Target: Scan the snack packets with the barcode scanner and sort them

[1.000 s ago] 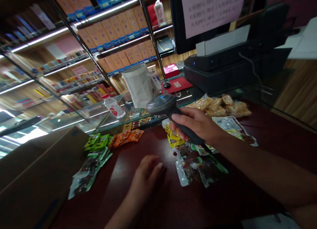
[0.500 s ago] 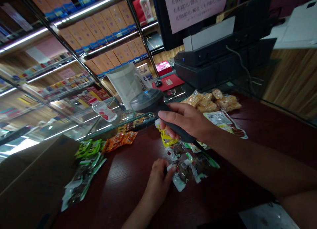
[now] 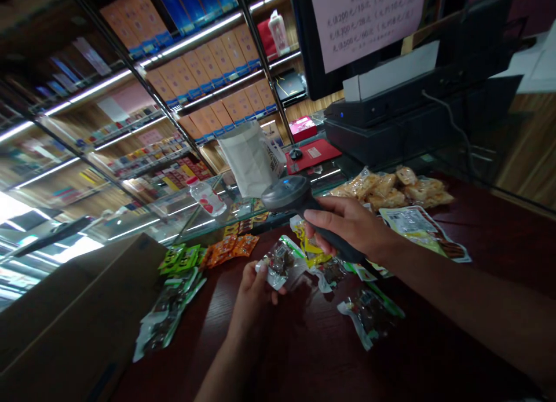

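My right hand [image 3: 343, 225] is closed around the handle of a dark grey barcode scanner [image 3: 286, 192], its head pointing left above the table. Between thumb and fingers, my left hand [image 3: 256, 286] pinches the end of a clear snack packet [image 3: 282, 260] with dark contents, lifted off the tabletop below and left of the scanner head. A similar snack packet [image 3: 372, 314] lies under my right forearm. Another small dark packet [image 3: 330, 273] and a yellow-edged packet [image 3: 309, 242] lie just below the scanner, partly covered by my right hand.
An open cardboard box [image 3: 82, 298] stands at left, beside green packets [image 3: 181, 258] and orange packets [image 3: 230, 249]. Wrapped pastries [image 3: 391, 187] and a flat food pack [image 3: 423, 231] lie at right. Behind are a plastic bottle [image 3: 207, 197], a white paper bag [image 3: 249, 159] and a cash-register machine [image 3: 382, 106].
My left hand has picked up one of the snack packets and carried it up and left beneath the scanner. The other packet stays on the table. The camera view has shifted.
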Tool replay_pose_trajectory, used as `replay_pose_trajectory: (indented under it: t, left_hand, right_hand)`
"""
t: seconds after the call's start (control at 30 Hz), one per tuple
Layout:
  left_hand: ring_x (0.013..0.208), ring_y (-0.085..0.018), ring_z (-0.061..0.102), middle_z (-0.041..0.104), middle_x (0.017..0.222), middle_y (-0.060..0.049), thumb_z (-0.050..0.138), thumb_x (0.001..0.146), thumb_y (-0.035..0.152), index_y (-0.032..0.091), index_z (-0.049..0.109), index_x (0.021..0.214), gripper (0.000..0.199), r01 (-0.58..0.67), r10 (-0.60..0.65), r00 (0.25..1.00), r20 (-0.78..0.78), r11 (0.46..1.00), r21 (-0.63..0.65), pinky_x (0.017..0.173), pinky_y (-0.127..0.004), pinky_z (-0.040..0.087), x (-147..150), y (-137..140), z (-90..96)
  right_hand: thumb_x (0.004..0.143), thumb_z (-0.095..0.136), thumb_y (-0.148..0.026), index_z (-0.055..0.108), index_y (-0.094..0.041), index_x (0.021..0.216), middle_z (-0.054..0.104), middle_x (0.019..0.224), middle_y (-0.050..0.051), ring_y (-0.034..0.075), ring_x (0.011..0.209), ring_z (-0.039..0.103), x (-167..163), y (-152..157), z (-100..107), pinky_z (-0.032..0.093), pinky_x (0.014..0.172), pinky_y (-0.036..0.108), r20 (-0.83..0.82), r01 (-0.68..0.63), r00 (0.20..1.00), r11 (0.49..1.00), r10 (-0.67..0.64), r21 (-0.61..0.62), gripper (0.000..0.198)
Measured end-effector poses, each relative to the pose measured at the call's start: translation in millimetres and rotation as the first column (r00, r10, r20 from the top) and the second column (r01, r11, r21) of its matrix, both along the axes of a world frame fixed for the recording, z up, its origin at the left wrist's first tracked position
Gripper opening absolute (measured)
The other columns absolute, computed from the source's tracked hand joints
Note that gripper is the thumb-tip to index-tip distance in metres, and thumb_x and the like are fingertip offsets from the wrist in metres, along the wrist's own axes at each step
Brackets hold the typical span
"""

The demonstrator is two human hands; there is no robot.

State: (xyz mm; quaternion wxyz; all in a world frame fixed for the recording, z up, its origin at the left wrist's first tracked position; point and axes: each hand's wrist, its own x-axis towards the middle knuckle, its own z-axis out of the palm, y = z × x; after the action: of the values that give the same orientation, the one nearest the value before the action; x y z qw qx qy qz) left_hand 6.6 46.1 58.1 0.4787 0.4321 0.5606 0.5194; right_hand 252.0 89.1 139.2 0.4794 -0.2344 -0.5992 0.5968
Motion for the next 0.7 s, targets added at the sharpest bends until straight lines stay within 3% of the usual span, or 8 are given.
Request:
replay_pose_trajectory:
  t: [0.17, 0.37, 0.5, 0.7]
  left_hand:
    - [0.056, -0.013, 0.066, 0.069, 0.081, 0.001, 0.084, 0.067, 0.037, 0.022, 0.047, 0.1, 0.052, -0.086, 0.077, 0.987, 0.139, 0.994, 0.061, 0.043, -0.017, 0.045, -12.1, 11.6, -17.9]
    - [0.068, -0.016, 0.072, 0.072, 0.086, -0.002, 0.088, 0.059, 0.028, 0.018, 0.057, 0.101, 0.053, -0.157, 0.16, 0.966, 0.202, 0.987, -0.029, 0.057, -0.022, 0.056, -24.9, 14.0, -25.8]
    - [0.072, -0.018, 0.073, 0.077, 0.09, -0.007, 0.089, 0.056, 0.027, 0.014, 0.066, 0.101, 0.052, -0.229, 0.236, 0.948, 0.212, 0.972, -0.055, 0.065, -0.027, 0.058, -29.0, 15.9, -24.3]
    - [0.074, -0.019, 0.073, 0.078, 0.088, -0.008, 0.088, 0.058, 0.033, 0.013, 0.073, 0.099, 0.048, -0.33, 0.32, 0.938, 0.135, 0.942, 0.057, 0.067, -0.026, 0.055, -37.3, 16.0, -25.0]
  right_hand:
    - [0.09, 0.061, -0.045, 0.062, -0.019, 0.073, 0.059, 0.048, -0.004, 0.009, 0.04, 0.053, -3.8, 5.9, -9.3, 0.041, 0.041, 0.021, 0.064, 0.022, 0.998, 0.999, -0.02, -0.036, 0.031]
    - [0.09, 0.061, -0.048, 0.063, -0.018, 0.075, 0.058, 0.049, -0.004, 0.009, 0.041, 0.051, -16.3, 11.8, -28.9, 0.039, 0.041, 0.021, 0.129, 0.031, 0.991, 0.995, -0.018, -0.099, 0.033]
    - [0.089, 0.061, -0.05, 0.062, -0.019, 0.075, 0.057, 0.05, -0.004, 0.01, 0.041, 0.051, -24.9, 14.5, -43.0, 0.041, 0.04, 0.022, 0.163, 0.013, 0.987, 0.987, 0.013, -0.162, 0.033]
    - [0.089, 0.06, -0.049, 0.06, -0.019, 0.075, 0.055, 0.046, -0.006, 0.009, 0.037, 0.049, -35.9, 12.8, -60.4, 0.039, 0.039, 0.02, 0.194, -0.012, 0.98, 0.98, 0.05, -0.196, 0.033]
